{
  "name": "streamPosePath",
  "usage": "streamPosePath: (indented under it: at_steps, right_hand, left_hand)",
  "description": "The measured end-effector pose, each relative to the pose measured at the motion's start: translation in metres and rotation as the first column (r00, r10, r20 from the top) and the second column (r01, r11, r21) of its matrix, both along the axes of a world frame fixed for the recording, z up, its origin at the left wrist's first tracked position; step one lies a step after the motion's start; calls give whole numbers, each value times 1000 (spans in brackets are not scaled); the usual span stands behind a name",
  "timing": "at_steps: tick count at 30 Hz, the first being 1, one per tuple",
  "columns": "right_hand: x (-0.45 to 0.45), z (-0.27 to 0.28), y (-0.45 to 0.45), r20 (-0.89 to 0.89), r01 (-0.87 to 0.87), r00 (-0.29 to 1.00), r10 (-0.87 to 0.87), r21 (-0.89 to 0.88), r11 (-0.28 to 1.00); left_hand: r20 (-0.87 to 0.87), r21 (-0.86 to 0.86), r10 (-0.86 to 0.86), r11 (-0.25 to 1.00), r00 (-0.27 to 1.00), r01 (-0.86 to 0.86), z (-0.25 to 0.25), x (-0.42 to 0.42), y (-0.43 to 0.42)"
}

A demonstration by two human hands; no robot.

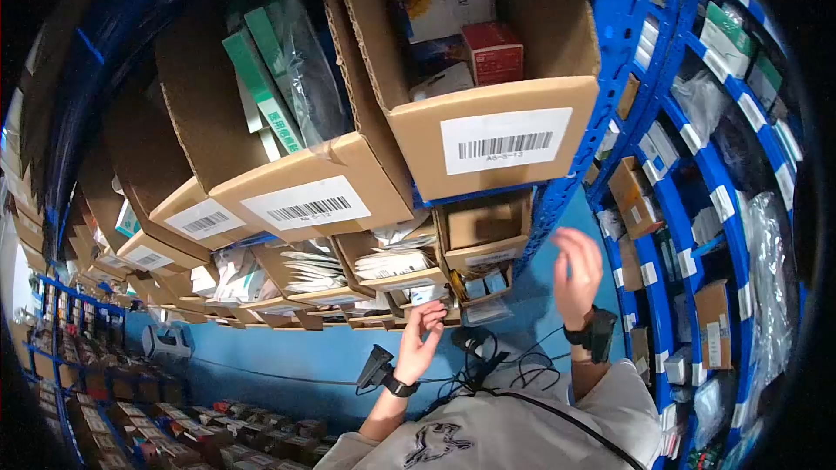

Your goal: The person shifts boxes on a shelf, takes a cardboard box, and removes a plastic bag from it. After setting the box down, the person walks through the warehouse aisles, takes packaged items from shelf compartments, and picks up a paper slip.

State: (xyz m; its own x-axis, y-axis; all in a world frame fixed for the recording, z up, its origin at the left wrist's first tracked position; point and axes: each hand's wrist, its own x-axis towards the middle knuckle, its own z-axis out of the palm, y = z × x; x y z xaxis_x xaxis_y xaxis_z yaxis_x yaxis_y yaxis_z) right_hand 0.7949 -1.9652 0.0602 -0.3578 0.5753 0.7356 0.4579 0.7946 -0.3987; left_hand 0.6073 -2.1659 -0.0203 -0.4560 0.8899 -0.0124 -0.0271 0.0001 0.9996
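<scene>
My left hand (422,338) is held in front of the lower shelf bins, fingers stretched and slightly bent, with nothing visible in it. Just beyond its fingertips is a small white packet (427,294) in a low bin; whether they touch, I cannot tell. My right hand (577,277) is raised beside the blue shelf upright (570,178), its fingers loosely curved and apart, holding nothing. Above both hands, a large cardboard bin (418,144) with a barcode label holds a red box (495,52) and a white box (448,4).
Left of it, another cardboard bin (383,178) holds green-and-white boxes (261,87). Lower bins contain stacked white packets (396,263). A blue rack (697,200) with bagged goods stands on the right. Black cables (488,374) hang before my body, above the blue floor (261,357).
</scene>
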Motion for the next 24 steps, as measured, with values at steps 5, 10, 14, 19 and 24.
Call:
streamPosePath:
  at_steps: [5, 10, 14, 19, 24]
  right_hand:
    - [17, 19, 8, 120, 98, 988, -93, -37, 994]
    - [35, 5, 40, 127, 71, 990, -63, -62, 996]
    - [44, -8, 90, 130, -36, 990, 50, -108, 994]
    - [63, -20, 169, 172, -241, 946, 273, -186, 952]
    - [79, -44, 226, 173, -357, 896, 408, -264, 896]
  left_hand:
    - [-771, 164, 207, 978, 602, -126, 36, 42, 33]
    - [-939, 79, 165, 958, 301, -276, 65, 74, 84]
    - [-961, 6, 96, 945, 261, -328, 51, 73, 131]
    - [-973, 108, 201, 833, 115, -542, 18, 71, 154]
    - [-979, 124, 195, 802, 60, -584, 27, 80, 141]
